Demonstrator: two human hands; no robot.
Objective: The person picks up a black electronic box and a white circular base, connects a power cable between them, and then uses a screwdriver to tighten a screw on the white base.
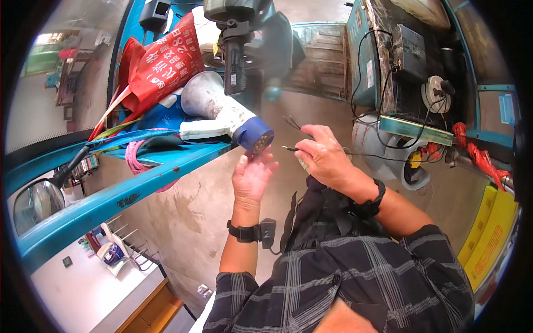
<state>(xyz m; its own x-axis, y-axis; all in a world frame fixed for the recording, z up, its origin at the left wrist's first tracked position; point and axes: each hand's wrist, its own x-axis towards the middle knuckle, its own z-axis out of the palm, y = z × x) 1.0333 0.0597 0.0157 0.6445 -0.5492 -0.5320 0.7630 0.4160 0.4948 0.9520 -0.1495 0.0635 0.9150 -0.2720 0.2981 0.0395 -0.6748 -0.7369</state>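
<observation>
A white and blue megaphone lies on its side on a blue metal ledge, its blue back end jutting past the edge toward me. Just under that end is my left hand, palm up with fingers apart; whether the fingertips touch it I cannot tell. My right hand pinches a thin black cable between thumb and fingers. The cable's small plug sticks out leftward, pointing at the megaphone. Thin dark wire ends stand out above the same hand.
A red printed bag lies behind the megaphone on the blue ledge. Handlebar parts hang above. At right are a black box with loose cords, a grey-white cylinder, red cloth and a yellow panel.
</observation>
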